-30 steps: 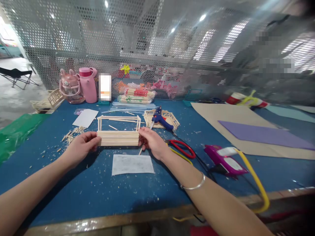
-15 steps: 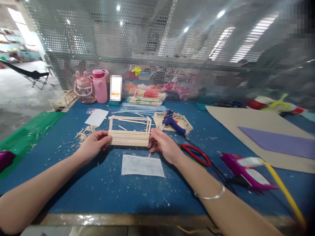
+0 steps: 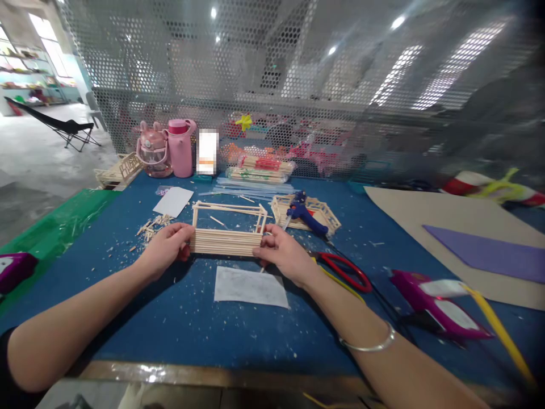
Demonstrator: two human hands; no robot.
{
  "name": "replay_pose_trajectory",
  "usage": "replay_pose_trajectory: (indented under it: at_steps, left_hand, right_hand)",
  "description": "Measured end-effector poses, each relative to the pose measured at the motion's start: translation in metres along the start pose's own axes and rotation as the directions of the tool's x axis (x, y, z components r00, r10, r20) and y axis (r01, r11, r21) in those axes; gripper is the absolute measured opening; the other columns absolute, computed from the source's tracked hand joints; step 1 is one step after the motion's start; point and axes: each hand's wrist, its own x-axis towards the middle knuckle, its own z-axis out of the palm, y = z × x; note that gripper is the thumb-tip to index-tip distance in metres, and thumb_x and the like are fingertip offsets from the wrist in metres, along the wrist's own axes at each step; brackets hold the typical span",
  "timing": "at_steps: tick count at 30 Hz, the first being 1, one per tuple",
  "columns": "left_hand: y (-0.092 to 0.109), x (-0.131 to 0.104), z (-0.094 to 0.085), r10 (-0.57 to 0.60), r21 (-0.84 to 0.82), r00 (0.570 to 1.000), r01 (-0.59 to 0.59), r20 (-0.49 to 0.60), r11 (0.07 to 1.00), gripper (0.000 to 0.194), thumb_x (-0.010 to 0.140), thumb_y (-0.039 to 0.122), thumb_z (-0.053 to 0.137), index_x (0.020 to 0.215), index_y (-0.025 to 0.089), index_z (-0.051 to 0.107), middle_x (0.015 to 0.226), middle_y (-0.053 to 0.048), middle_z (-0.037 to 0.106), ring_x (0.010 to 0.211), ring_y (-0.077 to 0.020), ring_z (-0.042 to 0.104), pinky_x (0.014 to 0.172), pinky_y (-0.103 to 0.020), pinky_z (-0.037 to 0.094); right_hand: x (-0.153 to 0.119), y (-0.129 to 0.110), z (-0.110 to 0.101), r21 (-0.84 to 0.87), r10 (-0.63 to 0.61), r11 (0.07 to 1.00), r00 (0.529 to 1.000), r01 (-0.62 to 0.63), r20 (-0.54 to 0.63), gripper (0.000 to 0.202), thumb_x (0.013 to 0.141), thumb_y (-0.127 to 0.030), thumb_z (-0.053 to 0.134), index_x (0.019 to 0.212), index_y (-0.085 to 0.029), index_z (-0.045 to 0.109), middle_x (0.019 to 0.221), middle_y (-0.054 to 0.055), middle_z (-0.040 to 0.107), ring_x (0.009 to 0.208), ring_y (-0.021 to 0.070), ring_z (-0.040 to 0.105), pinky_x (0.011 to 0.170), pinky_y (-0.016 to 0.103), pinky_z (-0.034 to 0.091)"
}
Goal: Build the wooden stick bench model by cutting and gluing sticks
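A small frame built of thin wooden sticks (image 3: 225,242) stands upright between my hands. Its lower front is a wall of stacked sticks, and an open framework rises above. My left hand (image 3: 168,248) grips the left end, thumb along the edge. At the right end, my right hand (image 3: 283,253) pinches the wall, its thumb on the front face. A short stick end shows below the right fingers; whether they hold it I cannot tell. Just in front lies a white paper sheet (image 3: 251,287). Behind the right hand a blue glue gun (image 3: 309,217) rests on another stick structure (image 3: 327,213).
Stick offcuts (image 3: 153,226) and a white card (image 3: 174,201) lie at left. Red-handled scissors (image 3: 347,271) and a purple device (image 3: 443,307) are at right, near cardboard (image 3: 400,227). Glue sticks (image 3: 251,186), a pink bottle (image 3: 180,150) and bagged sticks (image 3: 261,169) line the back.
My right thumb has moved onto the front face of the stick wall. The frame has tilted slightly, and the whole view has shifted a little.
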Motion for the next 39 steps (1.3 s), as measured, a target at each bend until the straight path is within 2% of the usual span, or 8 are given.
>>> replay_pose_trajectory:
  at_steps: [8,14,18,23,26,30,33,39]
  left_hand:
    - [0.004,0.004,-0.006,-0.119,-0.225,0.987,0.140,0.104,0.964,0.025,0.080,0.040,0.050,0.079,0.015,0.054,0.060,0.001,0.054,0.043,-0.0068,0.047,0.039,-0.018,0.040]
    - [0.008,-0.001,-0.003,-0.137,-0.178,0.983,0.157,0.123,0.971,0.020,0.079,0.033,0.055,0.070,0.016,0.053,0.050,0.005,0.046,0.036,-0.0025,0.038,0.035,-0.013,0.034]
    - [0.007,0.001,-0.005,-0.149,-0.109,0.988,0.152,0.033,0.982,0.016,0.076,0.031,0.056,0.074,0.017,0.050,0.054,0.006,0.048,0.035,-0.0030,0.039,0.032,-0.014,0.029]
    - [0.005,0.003,-0.008,-0.019,0.078,0.998,0.024,-0.056,0.997,0.022,0.076,0.041,0.051,0.077,0.020,0.043,0.061,0.005,0.052,0.039,-0.0070,0.046,0.032,-0.017,0.027]
    - [0.005,0.000,-0.009,0.044,0.207,0.999,-0.037,-0.028,0.978,0.033,0.075,0.051,0.051,0.082,0.020,0.045,0.054,0.006,0.049,0.041,-0.0093,0.047,0.035,-0.019,0.030]
    - [0.004,-0.002,-0.011,0.049,0.335,0.997,-0.064,0.051,0.940,0.053,0.066,0.052,0.062,0.102,0.018,0.045,0.049,0.007,0.048,0.040,-0.0115,0.046,0.038,-0.021,0.028]
    - [0.002,-0.001,-0.012,0.044,0.316,0.993,-0.076,0.106,0.946,0.058,0.060,0.048,0.069,0.103,0.018,0.042,0.052,0.009,0.046,0.041,-0.0105,0.044,0.039,-0.021,0.026]
    - [-0.001,0.001,-0.011,0.042,0.218,0.981,-0.083,0.190,0.972,0.051,0.059,0.038,0.072,0.094,0.019,0.040,0.057,0.008,0.048,0.047,-0.0098,0.046,0.043,-0.021,0.031]
  right_hand:
    - [0.000,-0.004,-0.001,0.057,0.032,0.998,0.998,-0.029,-0.049,0.044,0.061,-0.025,0.067,0.093,-0.021,0.037,0.063,-0.007,0.052,0.054,0.0100,0.052,0.044,0.021,0.041]
    - [-0.001,-0.005,0.000,0.140,0.037,0.990,0.997,-0.028,-0.064,0.048,0.062,-0.029,0.068,0.097,-0.022,0.036,0.065,-0.008,0.052,0.050,0.0082,0.051,0.044,0.022,0.044]
    - [-0.004,-0.006,0.000,0.000,0.017,1.000,1.000,-0.017,-0.016,0.047,0.068,-0.044,0.063,0.099,-0.022,0.036,0.060,-0.008,0.051,0.041,0.0082,0.049,0.036,0.020,0.036]
    - [-0.004,-0.008,-0.011,-0.212,-0.232,0.960,0.945,0.184,-0.229,0.039,0.081,-0.059,0.039,0.085,-0.021,0.043,0.065,-0.003,0.054,0.040,0.0070,0.045,0.042,0.022,0.035]
    - [-0.003,-0.007,-0.023,-0.384,-0.273,0.911,0.920,0.152,-0.283,0.043,0.086,-0.054,0.031,0.064,-0.020,0.044,0.048,-0.003,0.042,0.043,0.0099,0.041,0.046,0.024,0.035]
    - [-0.002,-0.006,-0.033,-0.585,-0.419,0.795,0.844,0.163,-0.335,0.019,0.085,-0.030,0.038,0.092,-0.020,0.053,0.069,0.002,0.055,0.058,0.0142,0.049,0.061,0.028,0.042]
    - [0.003,-0.015,-0.035,-0.752,-0.537,0.629,0.810,0.198,-0.236,0.033,0.080,-0.018,0.042,0.113,-0.021,0.046,0.101,0.008,0.057,0.075,0.0165,0.054,0.076,0.032,0.043]
    - [0.045,-0.043,-0.032,-0.981,-0.178,0.183,0.984,0.061,0.028,0.031,0.083,-0.024,0.047,0.113,-0.019,0.053,0.098,0.009,0.065,0.089,0.0209,0.059,0.072,0.028,0.042]
